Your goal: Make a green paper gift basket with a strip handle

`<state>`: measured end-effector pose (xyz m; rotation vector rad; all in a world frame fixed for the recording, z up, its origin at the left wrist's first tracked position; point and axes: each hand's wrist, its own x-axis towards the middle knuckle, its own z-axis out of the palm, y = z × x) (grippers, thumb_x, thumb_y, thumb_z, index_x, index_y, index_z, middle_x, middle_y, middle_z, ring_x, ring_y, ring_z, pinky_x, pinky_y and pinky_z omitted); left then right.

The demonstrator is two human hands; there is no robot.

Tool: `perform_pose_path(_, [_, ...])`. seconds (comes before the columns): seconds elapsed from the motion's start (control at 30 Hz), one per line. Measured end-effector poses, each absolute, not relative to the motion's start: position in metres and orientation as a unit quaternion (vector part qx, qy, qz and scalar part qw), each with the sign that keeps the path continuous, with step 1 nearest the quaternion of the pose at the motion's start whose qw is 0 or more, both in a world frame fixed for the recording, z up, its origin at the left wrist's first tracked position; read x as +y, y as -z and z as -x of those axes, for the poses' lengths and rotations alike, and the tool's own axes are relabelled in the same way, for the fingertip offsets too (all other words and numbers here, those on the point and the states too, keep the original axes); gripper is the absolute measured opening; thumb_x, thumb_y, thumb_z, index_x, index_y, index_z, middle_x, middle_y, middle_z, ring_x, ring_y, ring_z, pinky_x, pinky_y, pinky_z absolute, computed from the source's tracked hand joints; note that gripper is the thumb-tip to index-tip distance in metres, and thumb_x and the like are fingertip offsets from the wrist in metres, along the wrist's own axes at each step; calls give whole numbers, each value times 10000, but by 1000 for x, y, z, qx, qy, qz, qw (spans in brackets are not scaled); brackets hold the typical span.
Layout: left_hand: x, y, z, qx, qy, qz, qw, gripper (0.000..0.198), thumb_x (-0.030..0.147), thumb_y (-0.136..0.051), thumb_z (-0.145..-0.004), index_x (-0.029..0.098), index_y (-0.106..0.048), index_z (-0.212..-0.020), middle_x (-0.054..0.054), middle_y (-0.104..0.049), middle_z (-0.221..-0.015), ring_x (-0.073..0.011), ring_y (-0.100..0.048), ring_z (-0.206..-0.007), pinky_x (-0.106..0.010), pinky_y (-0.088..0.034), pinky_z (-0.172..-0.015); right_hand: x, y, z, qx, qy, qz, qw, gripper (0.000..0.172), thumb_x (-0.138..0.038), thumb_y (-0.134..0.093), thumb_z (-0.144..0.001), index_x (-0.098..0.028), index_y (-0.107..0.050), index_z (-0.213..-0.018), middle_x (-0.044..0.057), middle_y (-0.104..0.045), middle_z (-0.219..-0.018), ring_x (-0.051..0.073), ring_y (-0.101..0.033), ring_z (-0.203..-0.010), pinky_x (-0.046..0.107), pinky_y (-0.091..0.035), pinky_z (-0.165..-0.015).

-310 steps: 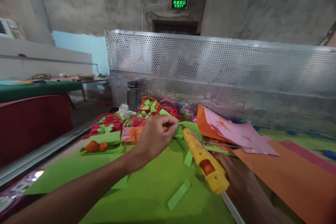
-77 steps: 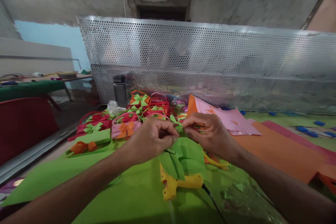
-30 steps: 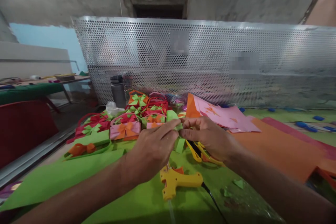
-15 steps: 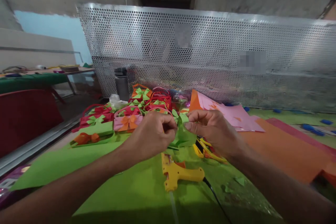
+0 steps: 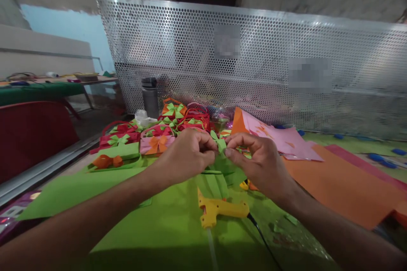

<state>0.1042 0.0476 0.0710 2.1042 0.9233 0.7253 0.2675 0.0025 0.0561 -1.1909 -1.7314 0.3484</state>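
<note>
Head view, taking the small green piece (image 5: 221,146) as the hub of the dial: which hand has it?

— Both. At nine o'clock is the left hand (image 5: 190,152), its grip pinched together on that edge of the piece. At three o'clock is the right hand (image 5: 263,159), its grip also clamped on the piece, thumb and forefinger at the edge facing it

— So it is held right between them. What is below?

— At six o'clock a larger folded green piece (image 5: 213,184) lies on the worktop (image 5: 171,228). Whether the two pieces touch, I cannot tell

— And the glue gun (image 5: 216,206)?

— Farther out at six, yellow and lying on its side, its nozzle (image 5: 200,195) pointing between eleven and twelve, its black cord (image 5: 264,239) trailing toward five

— Anything round the rim?

— At nine, past the left hand, a pink pouch (image 5: 148,145) and then a green pouch (image 5: 125,151), each with an orange bow. At ten, a grey bottle (image 5: 150,99). At three, beyond the right hand, pink sheets (image 5: 280,140); between three and four, an orange sheet (image 5: 346,190). At twelve, a perforated metal panel (image 5: 203,72)
</note>
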Motion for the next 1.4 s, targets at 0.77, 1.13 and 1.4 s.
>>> perform_pose_path(0.77, [55, -63, -103, 356, -292, -760, 459, 78, 205, -560, -662, 147, -609, -647, 57, -430, -486, -54, -301, -416, -197, -195, -400, 2, -49, -266, -728, -71, 474, 490, 75, -176, -545, -773, -200, -529, -704, 5, -617, -773, 158, -577, -763, 298, -429, -719])
perform_pose_path(1.13, [55, -62, -104, 352, -306, -756, 459, 101, 232, -577, -673, 144, -590, -625, 58, -423, -495, -54, -303, -431, -198, -217, -420, 2, -51, -265, -741, -39, 442, 504, 130, -97, -569, -742, -194, -527, -667, 8, -599, -826, 142, -569, -804, 275, -416, -727])
perform_pose_path(1.4, [56, -61, -103, 342, -303, -751, 477, 116, 248, -577, -688, 139, -607, -663, 48, -446, -527, -62, -332, -458, -204, -262, -451, 1, -49, -266, -737, -41, 443, 509, 126, -89, -570, -730, -183, -526, -659, 11, -606, -822, 137, -571, -798, 261, -417, -711])
